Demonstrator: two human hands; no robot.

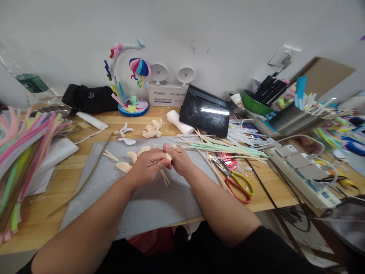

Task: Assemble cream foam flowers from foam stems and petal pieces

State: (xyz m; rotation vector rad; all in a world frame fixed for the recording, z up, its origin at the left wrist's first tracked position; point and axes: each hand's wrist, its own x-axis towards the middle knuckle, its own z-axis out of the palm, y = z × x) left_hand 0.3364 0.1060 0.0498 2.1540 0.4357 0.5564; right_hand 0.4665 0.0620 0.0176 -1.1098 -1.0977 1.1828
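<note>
My left hand and my right hand meet over the grey mat. Both are closed on a small cream petal piece, mostly hidden by the fingers. Thin cream stems stick out below the hands. Just left of my left hand, cream petals lie on the mat. Behind the hands, a cluster of cream petals rests on the wooden table, with white curled pieces to its left.
Scissors with red and yellow handles lie right of the mat, beside green and cream strips. A black tablet leans at the back. Coloured strips fill the left side; a power strip is at right.
</note>
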